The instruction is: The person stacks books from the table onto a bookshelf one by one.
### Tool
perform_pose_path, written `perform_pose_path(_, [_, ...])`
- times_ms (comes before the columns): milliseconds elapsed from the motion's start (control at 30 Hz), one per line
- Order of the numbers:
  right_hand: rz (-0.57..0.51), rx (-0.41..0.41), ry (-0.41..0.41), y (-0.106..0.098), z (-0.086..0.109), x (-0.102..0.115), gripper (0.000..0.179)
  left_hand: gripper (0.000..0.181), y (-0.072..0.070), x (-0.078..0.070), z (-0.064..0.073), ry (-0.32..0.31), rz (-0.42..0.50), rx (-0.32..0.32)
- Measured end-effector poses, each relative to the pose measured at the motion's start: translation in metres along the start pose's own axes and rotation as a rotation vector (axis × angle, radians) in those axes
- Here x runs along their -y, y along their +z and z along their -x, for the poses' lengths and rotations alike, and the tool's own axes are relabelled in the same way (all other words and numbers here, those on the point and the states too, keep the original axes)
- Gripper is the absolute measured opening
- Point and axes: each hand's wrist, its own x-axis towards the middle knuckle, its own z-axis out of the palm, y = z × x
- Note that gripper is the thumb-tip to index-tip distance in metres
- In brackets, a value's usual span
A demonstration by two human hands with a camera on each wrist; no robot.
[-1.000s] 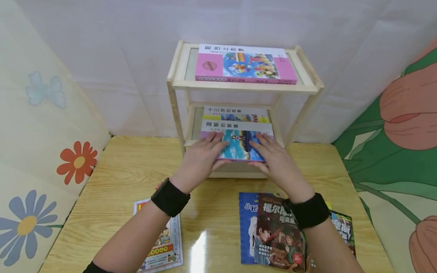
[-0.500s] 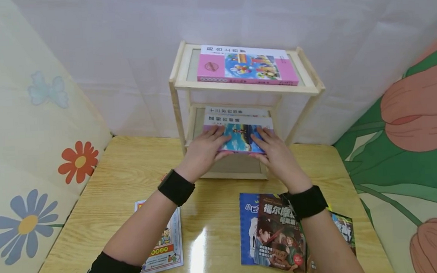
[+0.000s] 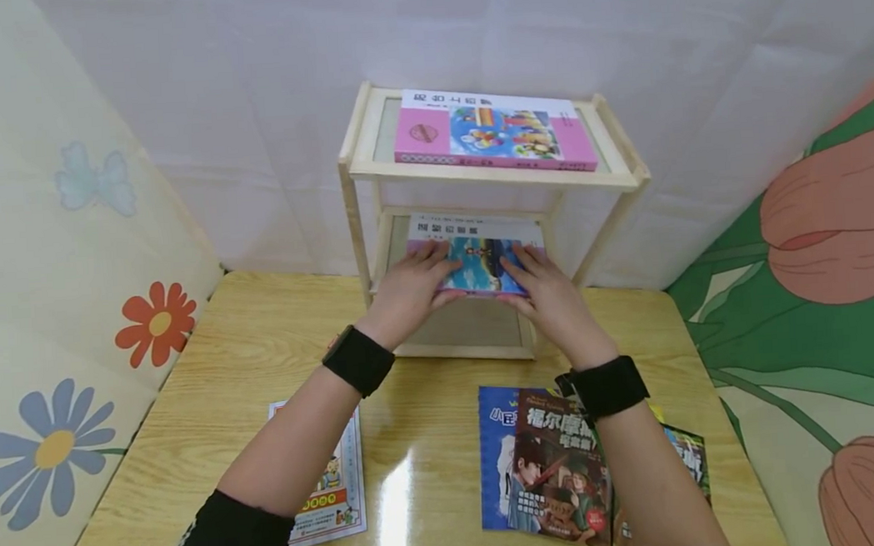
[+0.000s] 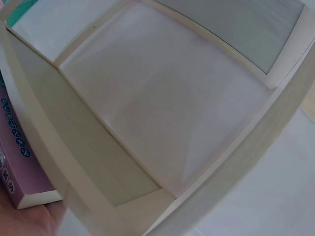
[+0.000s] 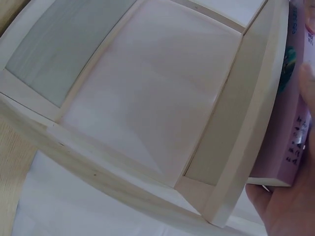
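Note:
A book (image 3: 481,260) with a blue picture and a white title band lies flat at the middle level of a wooden shelf rack (image 3: 493,174). My left hand (image 3: 408,287) grips its left side, fingers on the cover and thumb at the near edge. At the right side my right hand (image 3: 555,299) holds it the same way. Behind it shows only a thin white strip of another book (image 3: 449,219). The wrist views catch the held book's purple spine (image 4: 29,162) near the rack's frame, with some fingers out of sight.
On the top shelf lies a pink book (image 3: 492,132). Several books overlap on the table (image 3: 417,441) at right, a brown comic (image 3: 561,466) uppermost; a light-bordered booklet (image 3: 344,479) lies partly under the left forearm. A white cloth (image 3: 260,83) hangs behind the rack.
Both hands have pushed the blue-picture book farther into the middle level, away from me. It now covers most of the book behind it, whose cover was visible earlier.

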Motion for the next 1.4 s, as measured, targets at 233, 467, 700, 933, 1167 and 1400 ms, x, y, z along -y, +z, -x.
perform_pose_path(233, [0.002,0.018,0.021,-0.001,-0.006,0.000,0.066,0.054,0.002,0.004,-0.006,-0.002,0.014,0.008])
perform_pose_path(467, [0.000,0.025,0.027,0.001,-0.013,-0.005,0.067,0.055,0.003,0.007,-0.013,-0.027,0.010,0.043])
perform_pose_path(700, [-0.018,0.028,0.027,0.002,-0.018,-0.010,0.067,0.056,0.004,0.009,-0.017,-0.034,0.013,0.048])
perform_pose_path(933, [-0.025,0.039,0.030,0.002,-0.022,-0.011,0.068,0.054,0.007,0.012,-0.020,-0.028,0.000,0.028])
perform_pose_path(1167, [-0.029,0.049,0.033,0.002,-0.024,-0.013,0.068,0.054,0.008,0.013,-0.021,-0.034,-0.013,0.031])
perform_pose_path(1400, [-0.042,0.050,0.030,0.002,-0.025,-0.014,0.067,0.054,0.011,0.012,-0.021,-0.035,-0.036,0.002])
